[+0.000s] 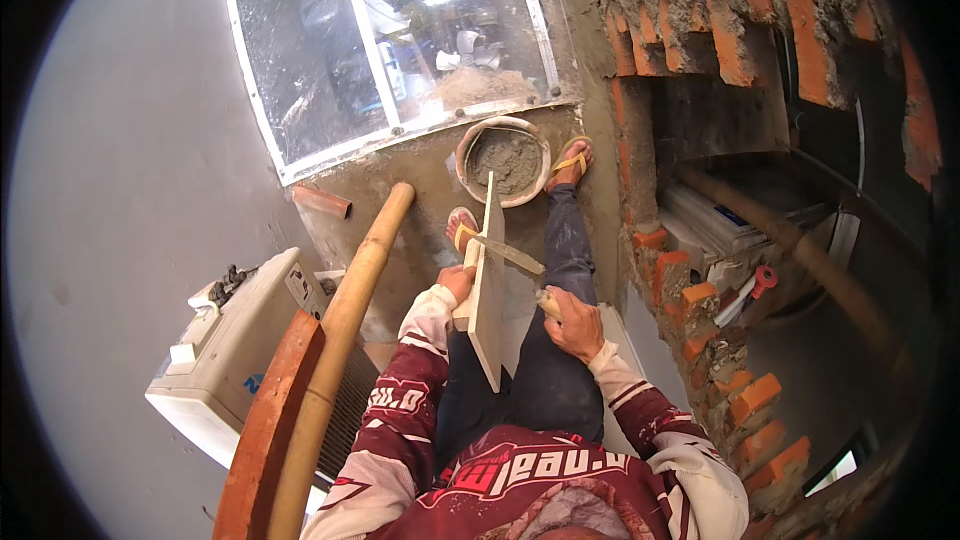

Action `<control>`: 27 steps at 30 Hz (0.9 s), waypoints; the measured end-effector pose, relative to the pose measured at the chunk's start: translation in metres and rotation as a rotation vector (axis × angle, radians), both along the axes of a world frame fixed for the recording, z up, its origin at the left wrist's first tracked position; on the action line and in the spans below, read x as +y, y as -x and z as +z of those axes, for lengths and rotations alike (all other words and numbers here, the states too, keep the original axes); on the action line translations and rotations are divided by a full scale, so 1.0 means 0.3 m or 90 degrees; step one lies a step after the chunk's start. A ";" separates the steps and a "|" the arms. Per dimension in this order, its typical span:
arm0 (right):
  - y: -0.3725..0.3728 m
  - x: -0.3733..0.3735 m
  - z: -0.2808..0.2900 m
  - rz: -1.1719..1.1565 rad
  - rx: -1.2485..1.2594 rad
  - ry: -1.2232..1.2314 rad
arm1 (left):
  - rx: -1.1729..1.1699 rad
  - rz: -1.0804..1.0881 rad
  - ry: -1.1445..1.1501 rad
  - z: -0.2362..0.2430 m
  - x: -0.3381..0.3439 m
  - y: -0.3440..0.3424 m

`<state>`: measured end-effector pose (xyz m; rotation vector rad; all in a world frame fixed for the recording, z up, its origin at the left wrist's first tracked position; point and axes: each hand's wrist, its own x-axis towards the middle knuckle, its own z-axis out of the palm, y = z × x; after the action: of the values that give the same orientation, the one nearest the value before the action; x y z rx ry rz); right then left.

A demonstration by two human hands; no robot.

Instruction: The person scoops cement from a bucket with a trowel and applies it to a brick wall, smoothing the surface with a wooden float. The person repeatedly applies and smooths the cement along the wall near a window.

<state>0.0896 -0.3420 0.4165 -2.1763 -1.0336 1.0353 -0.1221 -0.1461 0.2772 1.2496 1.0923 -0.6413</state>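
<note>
My left hand (458, 282) is closed on the grip side of a pale, flat wooden float (487, 315), which stands on edge in front of me. In my right hand (574, 328) is the wooden handle of a trowel (515, 256). Its narrow, mortar-stained blade points left and reaches the float's upper part. Beyond the float sits a round bucket (462, 162) holding grey wet mortar (508, 160). My feet in yellow sandals are beside the bucket, one at its right and one just nearer on the left.
A bamboo pole (345, 330) and reddish timber (268, 430) slant up at left, by a white air-conditioner unit (230, 340). A framed clear panel (400, 60) lies ahead. Broken brickwork (755, 395) edges an opening at right, with another pole (760, 215) inside. A brick piece (322, 202) lies ahead left.
</note>
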 end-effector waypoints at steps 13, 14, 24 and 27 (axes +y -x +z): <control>0.067 0.108 -0.346 -0.051 0.102 0.325 | 0.014 0.904 0.340 0.305 -0.083 0.296; 0.059 0.105 -0.343 -0.053 0.094 0.342 | 0.014 0.931 0.336 0.310 -0.097 0.301; -0.065 0.101 -0.323 -0.052 0.075 0.335 | 0.023 1.170 0.313 0.343 -0.235 0.314; -0.104 0.116 -0.330 -0.009 0.083 0.337 | 0.028 1.229 0.316 0.326 -0.254 0.302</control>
<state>0.1208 -0.3071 0.3176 -2.4678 -0.7399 1.5593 -0.2128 -0.2222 0.3750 -0.5144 1.4753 0.5631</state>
